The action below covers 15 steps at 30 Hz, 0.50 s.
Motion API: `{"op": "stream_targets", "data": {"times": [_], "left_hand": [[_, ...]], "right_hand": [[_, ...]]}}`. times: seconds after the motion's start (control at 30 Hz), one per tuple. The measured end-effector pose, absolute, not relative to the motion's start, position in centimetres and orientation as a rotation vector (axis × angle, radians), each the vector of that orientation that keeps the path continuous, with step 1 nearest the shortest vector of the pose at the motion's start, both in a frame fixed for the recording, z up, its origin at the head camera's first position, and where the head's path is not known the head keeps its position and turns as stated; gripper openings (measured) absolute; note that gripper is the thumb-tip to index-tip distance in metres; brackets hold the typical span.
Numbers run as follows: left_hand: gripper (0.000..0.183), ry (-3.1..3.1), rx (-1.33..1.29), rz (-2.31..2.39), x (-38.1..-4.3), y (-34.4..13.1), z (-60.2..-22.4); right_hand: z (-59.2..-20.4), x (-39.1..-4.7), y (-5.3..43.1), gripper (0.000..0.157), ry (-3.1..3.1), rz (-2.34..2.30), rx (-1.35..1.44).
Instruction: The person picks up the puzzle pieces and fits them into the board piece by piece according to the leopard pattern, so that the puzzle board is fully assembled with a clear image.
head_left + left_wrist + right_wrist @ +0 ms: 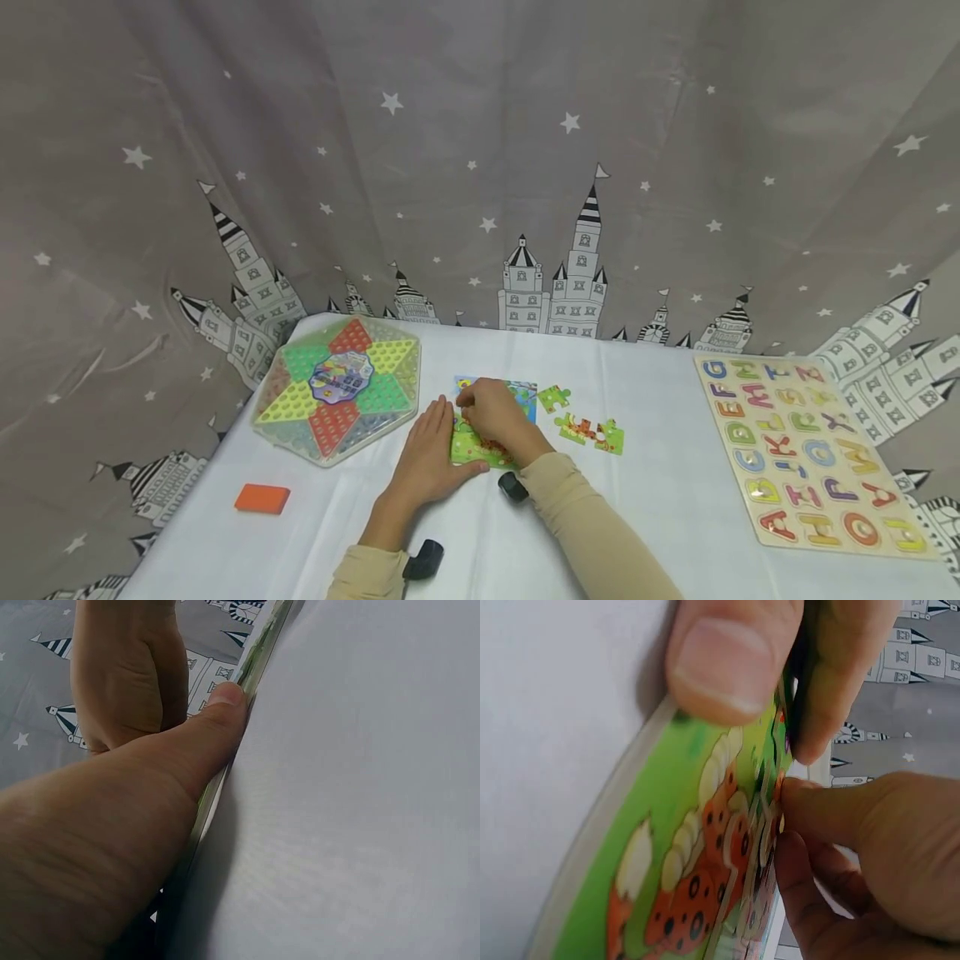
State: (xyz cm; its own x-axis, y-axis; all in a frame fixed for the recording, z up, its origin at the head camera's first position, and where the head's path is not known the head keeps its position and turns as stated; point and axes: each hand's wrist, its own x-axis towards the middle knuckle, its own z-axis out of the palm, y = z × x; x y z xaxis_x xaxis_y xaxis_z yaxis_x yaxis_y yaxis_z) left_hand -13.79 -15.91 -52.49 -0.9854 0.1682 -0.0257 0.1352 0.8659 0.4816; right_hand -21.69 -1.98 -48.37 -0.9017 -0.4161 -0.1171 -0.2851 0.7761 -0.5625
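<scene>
A jigsaw puzzle board [468, 451] with a green and blue picture lies on the white table. My left hand [431, 454] rests along its left side, fingers straight, with the thumb [225, 697] at the near edge. Above the board, my right hand [497, 414] bends its fingers down. Its fingertips [791, 855] pinch a puzzle piece at the picture surface; the piece is mostly hidden. An orange spotted animal [697, 900] shows on the board in the right wrist view. Right of the board lie a loose green piece [554, 398] and some joined pieces [592, 432].
A hexagonal Chinese checkers board [337, 417] lies at the left, with an orange block [262, 498] nearer me. At the right is a wooden alphabet board [813, 458]. A grey curtain [480, 167] with castles hangs behind the table [660, 508].
</scene>
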Motion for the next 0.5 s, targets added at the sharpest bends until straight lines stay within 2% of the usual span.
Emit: {"op": "stream_targets", "data": {"times": [0.33, 0.5], "left_hand": [[0.114, 2.981, 0.269, 0.734, -13.72, -16.01, -52.31], [0.109, 2.996, 0.275, 0.718, -13.70, -16.04, -52.31]], "right_hand": [[-48.74, -21.92, -2.52, 0.006, 2.787, -0.833, -0.437], [-48.98, -21.99, -2.52, 0.009, 2.807, -0.903, -0.411]]}}
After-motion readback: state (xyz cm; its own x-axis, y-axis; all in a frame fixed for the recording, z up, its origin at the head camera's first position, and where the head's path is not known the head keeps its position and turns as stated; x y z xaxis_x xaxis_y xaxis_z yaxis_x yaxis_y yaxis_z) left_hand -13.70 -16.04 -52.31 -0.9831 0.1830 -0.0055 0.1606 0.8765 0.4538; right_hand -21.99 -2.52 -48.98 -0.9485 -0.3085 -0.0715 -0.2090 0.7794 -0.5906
